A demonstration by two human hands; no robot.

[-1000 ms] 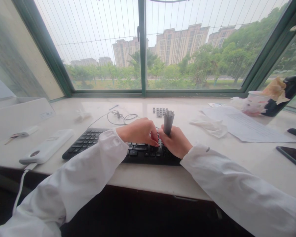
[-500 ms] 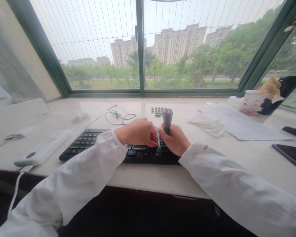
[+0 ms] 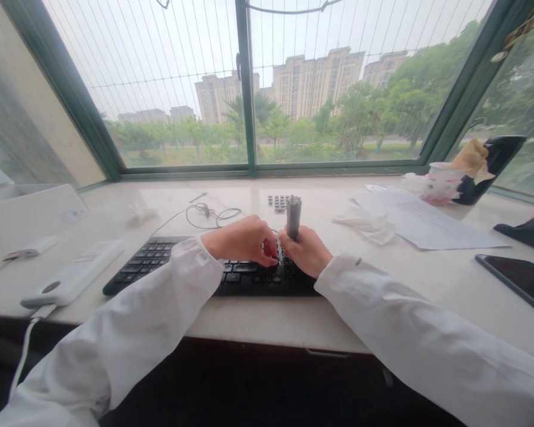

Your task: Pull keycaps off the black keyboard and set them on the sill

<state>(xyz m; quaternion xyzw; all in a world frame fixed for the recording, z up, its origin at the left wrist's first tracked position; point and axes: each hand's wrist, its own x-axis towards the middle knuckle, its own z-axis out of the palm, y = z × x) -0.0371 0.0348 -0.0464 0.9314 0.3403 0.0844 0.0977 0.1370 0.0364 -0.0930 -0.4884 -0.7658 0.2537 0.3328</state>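
Pale stone counter [image 3: 267,317] runs along a green-framed window [image 3: 244,89] looking out on trees and tall apartment blocks. Both white sleeves [image 3: 129,320] reach in from the near side to a black keyboard [image 3: 160,258] lying at the middle of the counter. The right hand [image 3: 305,252] is closed in a fist around a grey tool [image 3: 294,216], which stands upright above the keyboard's right part. Its tube-shaped body is matte, with a slanted, slightly ragged top; its lower end is hidden in the fist. The left hand [image 3: 242,240] is curled down just beside the right hand, fingertips [image 3: 271,255] on the keys; whether it grips one I cannot tell. Loose keycaps [image 3: 279,203] sit in a small block beyond the keyboard, near a coiled cable [image 3: 211,213]. To the left lies a white power bank [image 3: 71,274]; to the right, papers [image 3: 431,225], a tissue [image 3: 365,228] and a phone [image 3: 520,281].
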